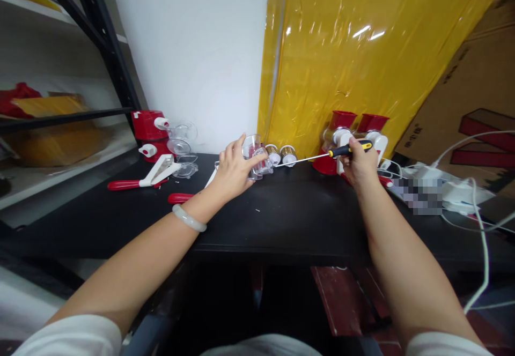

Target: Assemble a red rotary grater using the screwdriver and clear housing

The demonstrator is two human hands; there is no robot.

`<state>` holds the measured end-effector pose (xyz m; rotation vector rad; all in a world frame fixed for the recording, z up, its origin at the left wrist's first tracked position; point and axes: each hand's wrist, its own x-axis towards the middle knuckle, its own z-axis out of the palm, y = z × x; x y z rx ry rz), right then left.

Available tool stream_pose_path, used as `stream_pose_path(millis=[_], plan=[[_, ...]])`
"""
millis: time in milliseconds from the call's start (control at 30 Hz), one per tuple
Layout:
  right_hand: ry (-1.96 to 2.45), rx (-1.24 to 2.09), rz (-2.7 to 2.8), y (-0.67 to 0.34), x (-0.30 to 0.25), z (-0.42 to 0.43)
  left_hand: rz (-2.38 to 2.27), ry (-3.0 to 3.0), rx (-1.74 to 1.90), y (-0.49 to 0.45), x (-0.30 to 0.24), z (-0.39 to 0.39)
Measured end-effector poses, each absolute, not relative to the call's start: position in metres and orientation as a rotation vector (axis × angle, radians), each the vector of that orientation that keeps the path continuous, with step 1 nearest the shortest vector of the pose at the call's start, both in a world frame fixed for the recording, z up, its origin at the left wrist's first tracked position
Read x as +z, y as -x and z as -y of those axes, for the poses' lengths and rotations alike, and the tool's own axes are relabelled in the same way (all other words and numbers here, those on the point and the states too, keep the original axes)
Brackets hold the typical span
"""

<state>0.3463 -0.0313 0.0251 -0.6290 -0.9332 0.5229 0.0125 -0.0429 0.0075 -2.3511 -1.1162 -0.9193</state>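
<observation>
My left hand [237, 168] is closed around a clear plastic housing [261, 164] above the black table. My right hand [360, 158] grips the black and yellow handle of a screwdriver [317, 156]. Its long shaft points left, and the tip is at the housing's right side; I cannot tell whether it touches a screw. Behind the tip, two metal grater drums [288, 155] with white ends lie on the table. Under my left forearm, a red handle [179, 198] with a white arm is partly hidden.
Two red and white rotary graters [341, 123] stand behind my right hand. To the left are red bases [148, 131], clear parts [185, 152] and a red-handled white crank [155, 173]. White cables and plugs [458, 195] lie at right. A shelf rack [104, 39] borders the left.
</observation>
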Motion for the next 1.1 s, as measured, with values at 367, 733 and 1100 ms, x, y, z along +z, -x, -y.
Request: stream_pose_path(millis=[367, 733, 1100], plan=[[0.630, 0.511, 0.958, -0.3444, 0.0206, 0.0258, 1.125, 2.337, -0.823, -0.0134, 0.0088, 0.0452], [0.639, 0.532, 0.974, -0.3427, 0.0184, 0.0253, 1.121, 2.350, -0.812, -0.0141, 0.0102, 0.0478], [0.677, 0.669, 0.939, -0.3427, 0.0180, 0.0249, 1.109, 2.332, -0.806, -0.0125, 0.0080, 0.0443]])
